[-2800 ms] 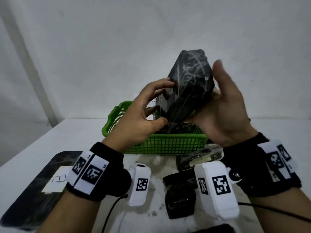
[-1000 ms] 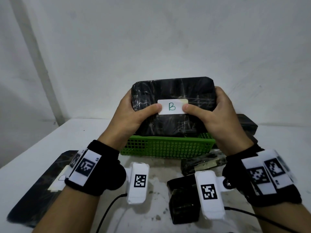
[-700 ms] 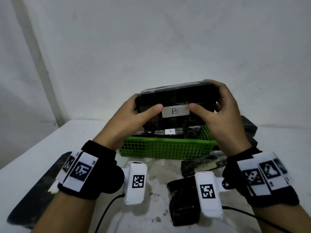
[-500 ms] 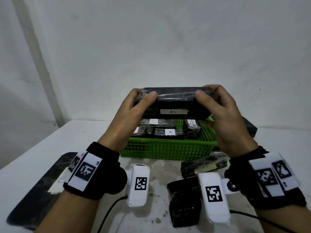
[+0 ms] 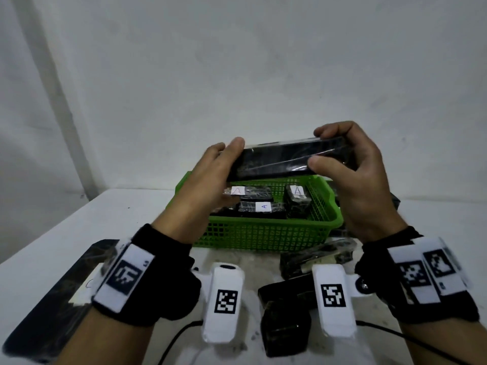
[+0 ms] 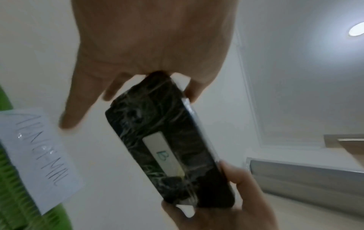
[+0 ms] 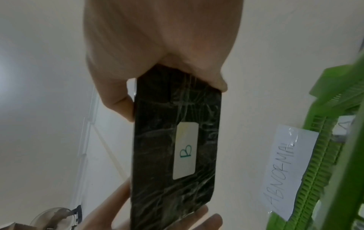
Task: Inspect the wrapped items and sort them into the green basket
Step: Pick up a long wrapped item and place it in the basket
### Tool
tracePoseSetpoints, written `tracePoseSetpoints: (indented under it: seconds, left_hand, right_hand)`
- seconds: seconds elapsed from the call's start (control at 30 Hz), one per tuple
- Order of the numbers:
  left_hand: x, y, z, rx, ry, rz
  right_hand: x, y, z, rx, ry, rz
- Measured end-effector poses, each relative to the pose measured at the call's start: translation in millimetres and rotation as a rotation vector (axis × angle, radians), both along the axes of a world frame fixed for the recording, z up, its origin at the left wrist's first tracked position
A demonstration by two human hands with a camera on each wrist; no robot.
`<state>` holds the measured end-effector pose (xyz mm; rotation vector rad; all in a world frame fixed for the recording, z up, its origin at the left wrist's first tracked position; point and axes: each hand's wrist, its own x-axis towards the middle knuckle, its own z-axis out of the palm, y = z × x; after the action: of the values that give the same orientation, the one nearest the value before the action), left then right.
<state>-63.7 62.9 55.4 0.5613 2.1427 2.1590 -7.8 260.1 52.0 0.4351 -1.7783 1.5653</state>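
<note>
Plastic-wrapped black packet (image 5: 286, 159), labelled B on its underside, is hovering flat over the green basket (image 5: 266, 233), the left hand (image 5: 208, 180) and right hand (image 5: 353, 177) each closing a firm grip on one end. Three A-labelled packets (image 5: 263, 206) are already lying inside; several wrapped pieces (image 5: 316, 258) are waiting on the bench (image 5: 66, 219) at six o'clock.

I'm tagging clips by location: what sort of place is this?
Probably a makeshift sorting station: a white table, a green basket signed ABNORMAL, wrapped items lettered A.
</note>
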Motion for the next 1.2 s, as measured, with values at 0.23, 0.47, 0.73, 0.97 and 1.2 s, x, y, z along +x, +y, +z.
tracePoseSetpoints:
  seconds: [0.23,0.47,0.73,0.97,1.2]
  left_hand:
    - [-11,-14,1,0.062,0.122,-0.029]
    - [-17,-7,-16,-0.015,0.13,0.01]
    - [-2,-9,0,0.023,0.126,0.022]
    - [0,0,-6,0.091,0.147,0.007]
    - [-6,-5,-7,-0.016,0.199,0.085]
  right_hand:
    - [-9,4,1,-0.266,-0.408,0.093]
    - [-6,-2,-2,-0.099,-0.28,-0.047]
    - [7,-10,7,0.066,-0.111,-0.016]
    - [-1,-13,0,-0.215,-0.356,-0.009]
    - [2,-20,-11,-0.11,-0.22,-0.109]
